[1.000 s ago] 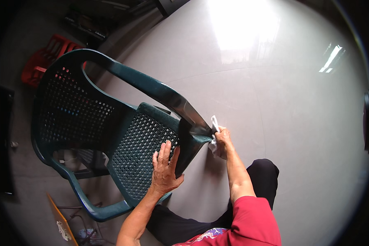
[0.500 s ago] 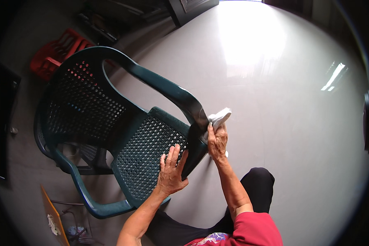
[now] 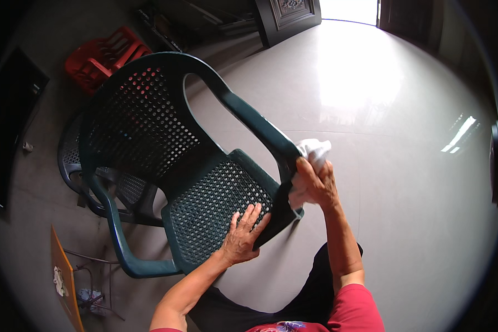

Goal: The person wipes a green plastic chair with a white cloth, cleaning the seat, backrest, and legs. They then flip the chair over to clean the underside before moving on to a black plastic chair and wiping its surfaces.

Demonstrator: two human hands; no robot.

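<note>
Your right hand [image 3: 314, 182] is clamped on a white cloth [image 3: 314, 148], pressed against the right armrest of the green chair [image 3: 205, 182]. Your left hand [image 3: 242, 237] lies flat, fingers spread, steadying the seat's near edge; seat and back look unwiped.

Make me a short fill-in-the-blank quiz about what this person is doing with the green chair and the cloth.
1. The right hand presses a white ____ against the dark green plastic chair.
2. The left hand lies flat on the chair's perforated ____.
3. The cloth is at the chair's ____, not at its backrest.
4. Behind the chair lies a ____ plastic crate.

Missing words: cloth; seat; armrest; red
</note>
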